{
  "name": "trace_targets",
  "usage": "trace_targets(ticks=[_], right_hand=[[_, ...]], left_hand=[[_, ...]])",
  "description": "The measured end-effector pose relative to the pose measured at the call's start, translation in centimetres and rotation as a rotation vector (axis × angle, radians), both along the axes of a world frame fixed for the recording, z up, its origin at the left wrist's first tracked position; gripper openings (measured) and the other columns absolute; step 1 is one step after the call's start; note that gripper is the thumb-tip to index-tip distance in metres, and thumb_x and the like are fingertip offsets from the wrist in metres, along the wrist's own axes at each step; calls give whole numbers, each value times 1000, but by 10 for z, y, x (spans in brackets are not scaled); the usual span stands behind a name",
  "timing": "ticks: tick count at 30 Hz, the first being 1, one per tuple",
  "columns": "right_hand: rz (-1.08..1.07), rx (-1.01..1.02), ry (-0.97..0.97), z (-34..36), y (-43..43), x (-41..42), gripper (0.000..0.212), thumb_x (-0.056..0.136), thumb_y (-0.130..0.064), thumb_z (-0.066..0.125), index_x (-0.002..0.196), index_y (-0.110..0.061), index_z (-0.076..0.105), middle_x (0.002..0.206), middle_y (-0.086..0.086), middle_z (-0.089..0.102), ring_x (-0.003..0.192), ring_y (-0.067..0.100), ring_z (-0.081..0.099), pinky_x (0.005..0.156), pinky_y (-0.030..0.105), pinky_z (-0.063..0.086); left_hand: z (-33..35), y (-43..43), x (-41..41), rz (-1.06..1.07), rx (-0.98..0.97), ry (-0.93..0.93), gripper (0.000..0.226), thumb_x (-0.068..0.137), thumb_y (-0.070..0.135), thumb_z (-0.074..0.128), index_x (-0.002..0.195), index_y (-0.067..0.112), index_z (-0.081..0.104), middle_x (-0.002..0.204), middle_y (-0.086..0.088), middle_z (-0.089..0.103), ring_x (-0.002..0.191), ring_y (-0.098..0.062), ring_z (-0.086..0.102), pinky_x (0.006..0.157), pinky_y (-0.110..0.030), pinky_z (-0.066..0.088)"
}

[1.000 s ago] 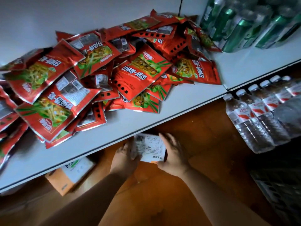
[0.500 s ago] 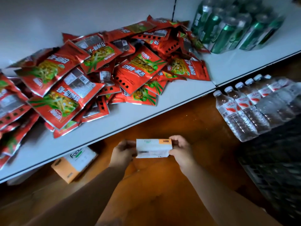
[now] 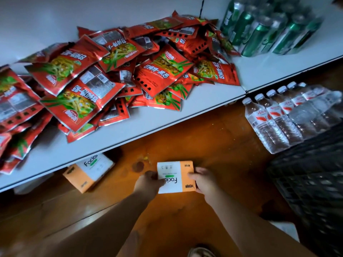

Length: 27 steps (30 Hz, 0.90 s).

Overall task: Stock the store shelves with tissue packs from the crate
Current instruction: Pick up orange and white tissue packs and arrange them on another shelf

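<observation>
Left hand (image 3: 148, 184) and right hand (image 3: 203, 179) grip tissue pack (image 3: 176, 176).

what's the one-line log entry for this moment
stage: pack held, not shelved | left hand: grips tissue pack | right hand: grips same pack | second pack: under white shelf | crate: right

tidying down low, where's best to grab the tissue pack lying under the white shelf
Pinch the tissue pack across its long sides at the orange near end, coming in low from the front: that end pokes out, while the white shelf overhangs the far end.
</observation>
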State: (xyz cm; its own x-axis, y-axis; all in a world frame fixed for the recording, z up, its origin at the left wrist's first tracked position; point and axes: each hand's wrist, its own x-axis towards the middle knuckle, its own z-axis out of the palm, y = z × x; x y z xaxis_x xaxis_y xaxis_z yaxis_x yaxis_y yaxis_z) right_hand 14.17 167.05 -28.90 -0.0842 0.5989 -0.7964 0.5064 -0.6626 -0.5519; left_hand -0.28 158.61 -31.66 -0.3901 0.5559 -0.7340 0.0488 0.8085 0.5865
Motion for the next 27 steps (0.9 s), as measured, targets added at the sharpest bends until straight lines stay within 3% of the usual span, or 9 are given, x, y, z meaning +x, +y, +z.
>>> trace_targets(ticks=[4, 8, 10, 13, 15, 19, 21, 23, 27], right_hand=[[-37, 89, 57, 10, -8, 3, 37, 88, 2, 55, 125, -6, 54, 116, 12, 64, 89, 19, 59, 60, 21, 44], [-78, 245, 204, 64, 2, -5, 43, 83, 6, 59, 123, -7, 55, 106, 7, 67, 96, 24, 64, 79, 36, 53], [-99, 349, 321, 112, 8, -19, 41, 82, 8, 59, 118, -9, 57, 99, 2, 68, 95, 23, 63, 77, 35, 50], [-65, 487, 516, 199, 7, -41, 40, 83, 6, 58, 111, -21, 60, 95, -4, 68, 88, 17, 63, 71, 30, 47], [-14, 589, 615, 255, 0, -52, 39, 82, 3, 60, 107, -27, 61, 96, -4, 69, 87, 16, 64, 69, 29, 48], [-35, 714, 791, 353, -8, -87, 44, 66, -10, 68, 109, -19, 61, 88, -6, 71, 76, 8, 64, 67, 24, 49], [-23, 736, 837, 392, -8, -107, 26, 76, -4, 65, 97, -20, 63, 75, -11, 71, 67, 6, 63, 62, 22, 48], [-3, 755, 850, 422, -7, -127, 23, 85, 1, 56, 94, -19, 63, 73, -7, 70, 64, 11, 63, 60, 25, 49], [36, 761, 766, 458, -15, -160, 21, 88, -5, 56, 100, -21, 60, 78, 1, 62, 65, 16, 55, 56, 26, 44]], left_hand=[[21, -4, 3, 48, 95, 72, 28, 86, 18, 64, 112, 14, 57, 110, -4, 66, 91, -21, 64, 64, -23, 52], [82, -4, -9, 129, 281, 98, 18, 83, 13, 68, 88, 16, 51, 93, 2, 64, 75, -4, 61, 54, -18, 52], [127, -4, -18, 164, 404, 76, 24, 80, 11, 70, 83, 18, 48, 85, 1, 60, 67, -8, 58, 58, -30, 51], [206, -8, -36, 197, 599, 112, 25, 79, 10, 70, 85, 21, 49, 84, -1, 60, 66, -17, 57, 62, -39, 48], [261, -15, -49, 201, 725, 153, 21, 81, 8, 68, 85, 19, 51, 83, 1, 60, 70, -13, 58, 66, -30, 52], [363, -26, -76, 234, 913, 239, 14, 80, 10, 69, 88, 11, 57, 79, -4, 64, 69, -16, 59, 65, -33, 54], [407, -27, -91, 262, 967, 297, 11, 81, 12, 69, 85, 14, 59, 72, 2, 62, 61, -8, 57, 58, -22, 49], [441, -29, -108, 288, 993, 336, 8, 81, 13, 68, 81, 17, 60, 68, 5, 60, 54, -2, 55, 53, -21, 47], [480, -37, -135, 342, 965, 412, 25, 79, 15, 68, 103, 8, 65, 82, -5, 66, 72, -18, 60, 74, -36, 52]])
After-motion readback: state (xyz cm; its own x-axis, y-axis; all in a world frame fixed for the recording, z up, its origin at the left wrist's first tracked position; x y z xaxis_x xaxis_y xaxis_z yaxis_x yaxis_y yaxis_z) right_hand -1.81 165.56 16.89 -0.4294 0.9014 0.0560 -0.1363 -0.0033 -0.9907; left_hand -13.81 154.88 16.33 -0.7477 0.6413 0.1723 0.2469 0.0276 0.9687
